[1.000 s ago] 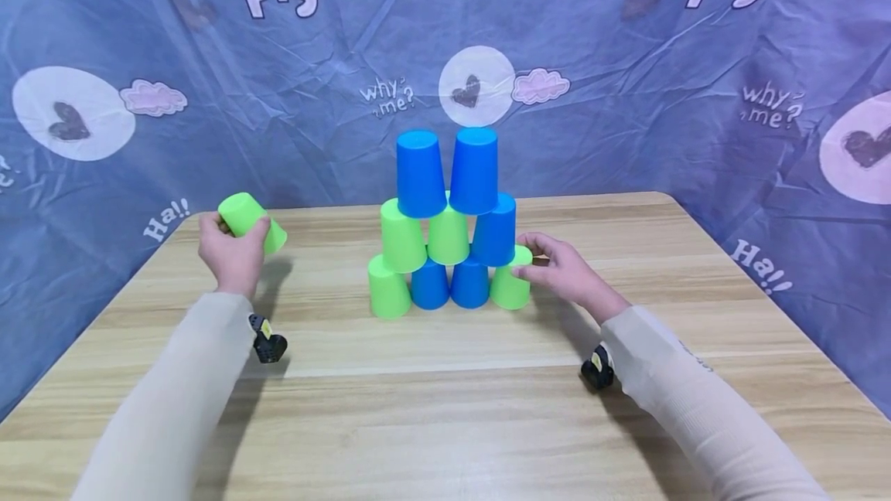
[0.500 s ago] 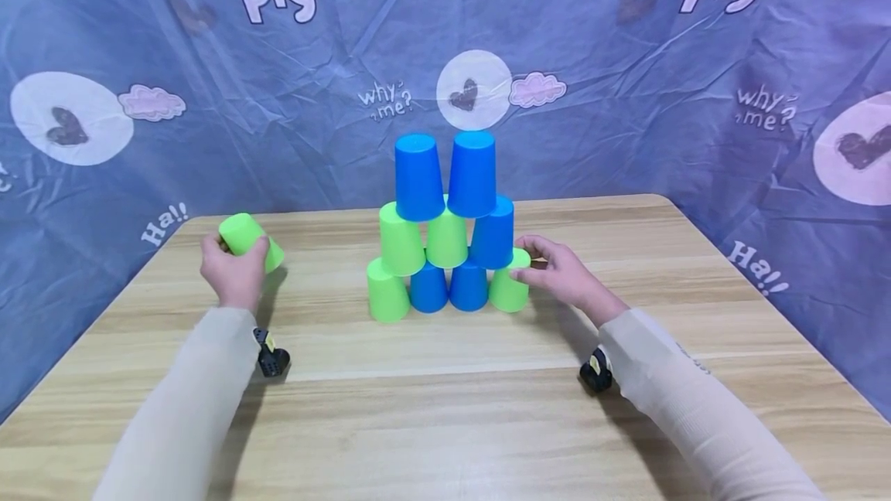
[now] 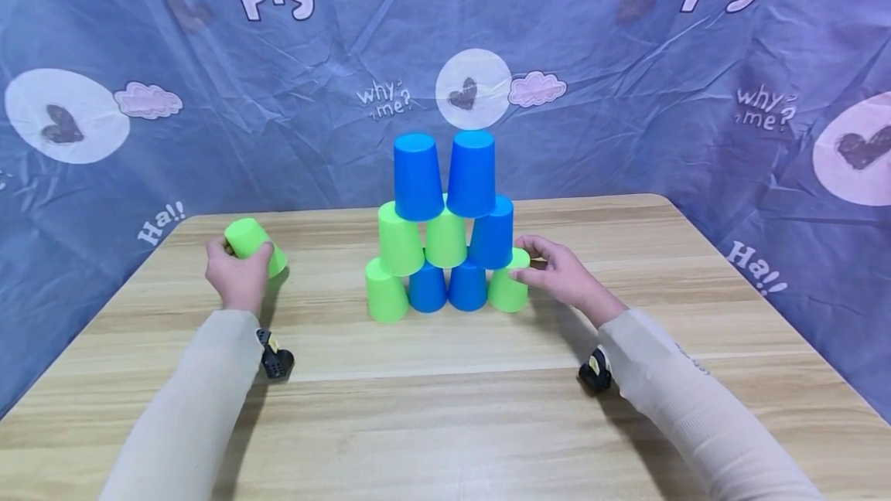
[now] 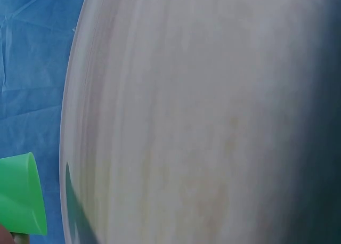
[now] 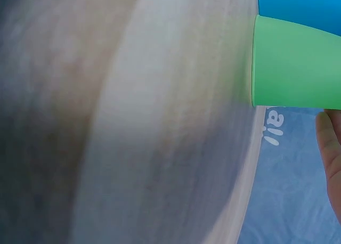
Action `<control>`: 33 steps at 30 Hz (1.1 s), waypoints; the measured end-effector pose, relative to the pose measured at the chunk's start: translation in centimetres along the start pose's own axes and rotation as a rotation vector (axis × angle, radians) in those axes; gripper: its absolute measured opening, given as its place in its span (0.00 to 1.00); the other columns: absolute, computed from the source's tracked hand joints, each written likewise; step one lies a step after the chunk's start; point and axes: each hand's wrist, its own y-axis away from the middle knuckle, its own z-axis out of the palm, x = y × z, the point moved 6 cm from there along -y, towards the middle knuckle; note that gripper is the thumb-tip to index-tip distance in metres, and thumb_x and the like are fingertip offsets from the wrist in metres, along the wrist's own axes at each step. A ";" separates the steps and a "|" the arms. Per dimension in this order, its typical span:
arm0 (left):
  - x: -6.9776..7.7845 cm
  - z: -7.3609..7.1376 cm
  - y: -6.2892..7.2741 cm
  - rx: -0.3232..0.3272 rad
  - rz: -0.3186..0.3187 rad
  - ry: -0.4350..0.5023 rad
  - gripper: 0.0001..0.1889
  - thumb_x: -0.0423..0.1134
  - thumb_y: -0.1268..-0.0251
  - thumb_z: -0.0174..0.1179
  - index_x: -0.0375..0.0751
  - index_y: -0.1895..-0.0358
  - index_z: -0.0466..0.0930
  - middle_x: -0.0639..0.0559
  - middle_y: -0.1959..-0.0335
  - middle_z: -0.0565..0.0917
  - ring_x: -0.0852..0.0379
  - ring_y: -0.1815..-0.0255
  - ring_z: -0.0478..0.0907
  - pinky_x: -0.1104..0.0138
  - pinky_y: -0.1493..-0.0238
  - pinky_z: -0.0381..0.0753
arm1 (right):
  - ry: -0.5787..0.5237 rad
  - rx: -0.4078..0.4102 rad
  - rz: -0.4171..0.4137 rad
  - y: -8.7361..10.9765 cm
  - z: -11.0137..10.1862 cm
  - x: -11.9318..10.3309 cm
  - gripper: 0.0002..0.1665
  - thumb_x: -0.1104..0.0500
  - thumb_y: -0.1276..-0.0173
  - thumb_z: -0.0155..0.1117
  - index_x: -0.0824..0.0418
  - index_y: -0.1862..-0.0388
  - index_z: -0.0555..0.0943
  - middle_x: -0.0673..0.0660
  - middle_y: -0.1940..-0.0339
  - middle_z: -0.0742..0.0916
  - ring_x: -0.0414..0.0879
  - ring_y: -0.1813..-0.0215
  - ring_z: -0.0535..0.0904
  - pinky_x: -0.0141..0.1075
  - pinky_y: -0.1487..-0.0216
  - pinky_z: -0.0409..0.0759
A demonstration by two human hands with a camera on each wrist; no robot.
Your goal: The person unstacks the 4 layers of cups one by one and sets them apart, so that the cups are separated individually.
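On the left of the table my left hand (image 3: 239, 278) grips a tilted, upside-down green cup (image 3: 252, 243) between thumb and fingers. That cup's mouth faces down to the right; in the left wrist view the green cup (image 4: 20, 195) shows at the left edge. Mid-table stands a three-tier stack of upside-down green and blue cups, with two blue cups (image 3: 416, 178) on top. At its right end my right hand (image 3: 565, 275) loosely holds the bottom green cup (image 3: 506, 294), thumb in front and fingers behind. In the right wrist view, fingertips (image 5: 323, 124) lie against or close to that cup's side.
The stack stands on a light wood table (image 3: 445, 424). Behind it hangs a blue printed cloth (image 3: 313, 114). A black wrist camera (image 3: 277, 360) sits at the left cuff, another black camera (image 3: 595, 373) at the right cuff.
My left hand has come down toward the table with the green cup and shifted slightly right. The right hand and the stack hold their places.
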 end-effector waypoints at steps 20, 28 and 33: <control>-1.1 0.5 -0.5 -0.091 -0.056 -0.051 0.36 0.40 0.44 0.63 0.42 0.33 0.55 0.45 0.33 0.64 0.51 0.33 0.62 0.61 0.33 0.64 | -0.008 0.002 0.014 -0.1 0.0 0.3 0.28 0.59 0.39 0.64 0.65 0.42 0.70 0.62 0.49 0.78 0.54 0.45 0.74 0.47 0.41 0.74; -1.2 0.3 -0.7 -0.095 -0.067 -0.060 0.37 0.39 0.44 0.63 0.42 0.33 0.55 0.45 0.32 0.63 0.50 0.33 0.61 0.61 0.33 0.63 | -0.012 0.001 0.019 -0.2 0.0 0.3 0.28 0.59 0.39 0.64 0.65 0.41 0.69 0.62 0.49 0.78 0.54 0.45 0.74 0.47 0.42 0.74; -1.3 0.2 -0.8 -0.097 -0.073 -0.057 0.37 0.40 0.45 0.64 0.42 0.33 0.55 0.46 0.33 0.63 0.51 0.33 0.61 0.61 0.33 0.64 | -0.013 0.001 0.016 -0.1 0.0 0.3 0.28 0.59 0.39 0.64 0.66 0.42 0.69 0.62 0.49 0.78 0.55 0.45 0.74 0.47 0.41 0.74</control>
